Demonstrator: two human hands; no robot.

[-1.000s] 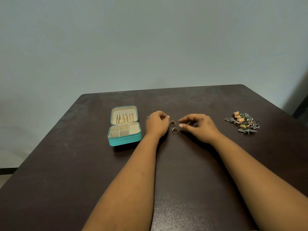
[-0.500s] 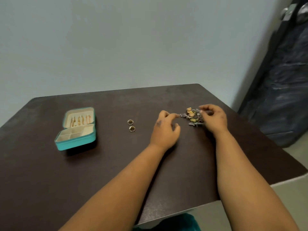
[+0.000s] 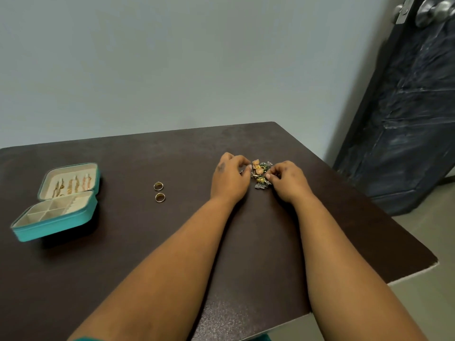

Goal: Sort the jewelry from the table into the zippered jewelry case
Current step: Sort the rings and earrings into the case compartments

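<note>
The dark table point(image 3: 128, 254) carries everything. At 9 o'clock stands the teal jewelry case point(image 3: 55, 217), lid open, so its compartments are ready to receive pieces. Left hand point(image 3: 229, 179) and right hand point(image 3: 289, 182), near 1 o'clock, curl their fingers and pinch the tangled pile of earrings point(image 3: 261, 174), probably to separate them. Two rings point(image 3: 158, 191) wait between the case and the hands.

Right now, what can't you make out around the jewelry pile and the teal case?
- Tangled gold-and-silver jewelry pile, head view: piece count too small to tell; both hands' fingers cover its edges.
- Left hand, right hand: fingertips curled out of sight.
- Teal zippered case: compartments partly hidden.
</note>
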